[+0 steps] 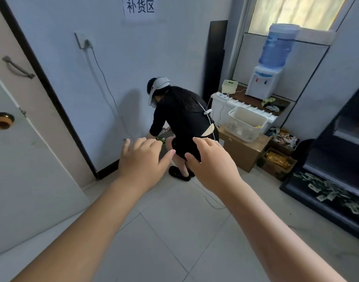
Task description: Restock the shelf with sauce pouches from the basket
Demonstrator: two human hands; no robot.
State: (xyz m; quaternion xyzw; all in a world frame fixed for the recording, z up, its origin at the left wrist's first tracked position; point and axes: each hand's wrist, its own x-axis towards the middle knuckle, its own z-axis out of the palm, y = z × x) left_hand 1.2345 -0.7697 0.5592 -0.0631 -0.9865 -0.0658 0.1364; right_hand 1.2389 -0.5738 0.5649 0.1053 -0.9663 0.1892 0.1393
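Observation:
My left hand [143, 159] and my right hand [210, 159] are stretched out in front of me at mid-height, palms down, fingers apart, holding nothing. A white plastic basket [245, 125] stands on a cardboard box [242, 150] to the right of centre, with something yellow inside it. The dark shelf [337, 165] runs along the right edge; its lowest tier holds several scattered pouches [327, 190]. Both hands are well short of the basket and the shelf.
A person in black [184, 123] crouches by the far wall over a grey basket on the floor, partly hidden by my hands. Open boxes of packets [280, 159] sit beside the cardboard box. A water dispenser [270, 64] stands at the back right. A door [22, 139] is at the left.

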